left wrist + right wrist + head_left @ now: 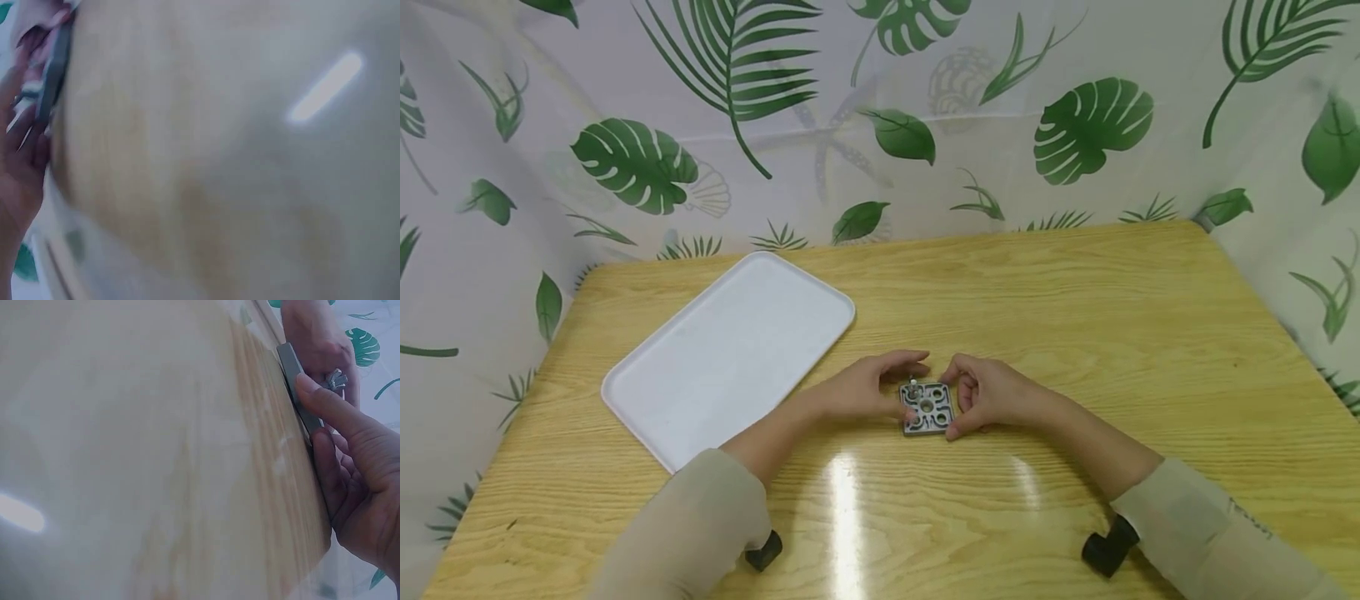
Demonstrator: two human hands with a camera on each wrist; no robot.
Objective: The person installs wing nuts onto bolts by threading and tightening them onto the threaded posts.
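Observation:
A square grey metal plate (927,407) with several round holes sits between both hands in the head view. On its far left corner stands a small shiny metal fitting (913,388), whose splayed top shows in the right wrist view. My left hand (872,387) holds the plate's left side, thumb on the near corner and fingers arched past the fitting. At the opposite side my right hand (988,393) grips the edge with thumb and index finger. The plate (292,369) appears edge-on in the right wrist view, with the right thumb (322,400) against it.
A white rectangular tray (730,350) lies to the left on the wooden table (1075,317), close to the left forearm. A leaf-patterned curtain (820,108) rises behind the table's far edge and at both sides.

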